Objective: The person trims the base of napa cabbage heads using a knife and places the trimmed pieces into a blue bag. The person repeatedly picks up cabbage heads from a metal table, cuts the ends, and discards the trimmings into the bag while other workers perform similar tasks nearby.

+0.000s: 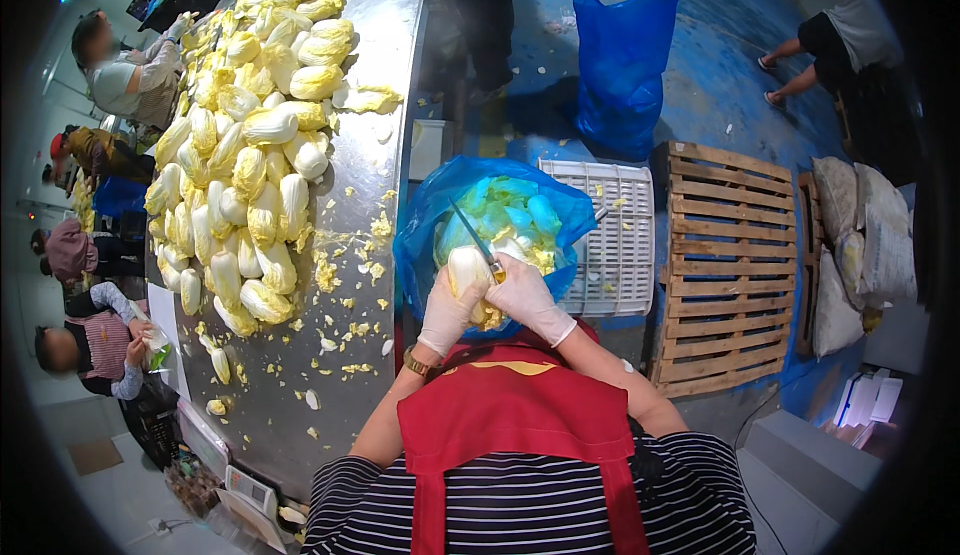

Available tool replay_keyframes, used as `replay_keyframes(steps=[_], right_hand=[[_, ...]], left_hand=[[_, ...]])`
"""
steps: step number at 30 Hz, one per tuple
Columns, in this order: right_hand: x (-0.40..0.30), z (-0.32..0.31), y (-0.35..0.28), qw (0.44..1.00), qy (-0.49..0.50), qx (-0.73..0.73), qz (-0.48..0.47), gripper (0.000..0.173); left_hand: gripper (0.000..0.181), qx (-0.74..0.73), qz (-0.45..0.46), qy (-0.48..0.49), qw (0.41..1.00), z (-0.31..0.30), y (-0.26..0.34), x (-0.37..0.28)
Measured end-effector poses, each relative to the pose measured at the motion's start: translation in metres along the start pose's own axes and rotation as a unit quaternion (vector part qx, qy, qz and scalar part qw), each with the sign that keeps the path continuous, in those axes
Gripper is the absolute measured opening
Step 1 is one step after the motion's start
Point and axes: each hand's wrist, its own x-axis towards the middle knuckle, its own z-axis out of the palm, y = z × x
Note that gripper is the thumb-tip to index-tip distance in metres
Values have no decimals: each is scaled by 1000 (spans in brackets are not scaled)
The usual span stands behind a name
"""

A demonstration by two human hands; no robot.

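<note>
My gloved left hand [448, 310] grips a small, pale napa cabbage [468, 267] from its left side. In my gloved right hand [527, 296] is a knife, its dark blade [471, 226] pointing up and to the left past the cabbage. Both hands are over an open blue plastic bag [420, 214], which holds cabbage leaves and trimmings [517, 217]. A large pile of yellow-white napa cabbages [262, 124] lies to the left on a steel table [371, 172]. How the right fingers wrap the knife handle is partly hidden.
Leaf scraps [326, 274] litter the table near me. Right of the bag is a white plastic crate [615, 240], then a wooden pallet [727, 270] and stacked sacks [836, 292]. A full blue bag [622, 75] stands on the blue floor. Several people work across the table; one person [847, 30] is far right.
</note>
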Motion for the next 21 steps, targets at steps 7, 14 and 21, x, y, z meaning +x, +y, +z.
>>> replay_keyframes(steps=[7, 14, 21], right_hand=[[24, -28, 18, 987, -15, -141, 70, 44], [22, -37, 21, 998, 31, -51, 18, 38], [0, -32, -28, 993, -26, 103, -58, 41]], left_hand=[[64, -297, -149, -151, 931, -46, 26, -10], [87, -368, -89, -109, 919, -38, 70, -5], [68, -387, -105, -74, 913, -18, 25, 11]])
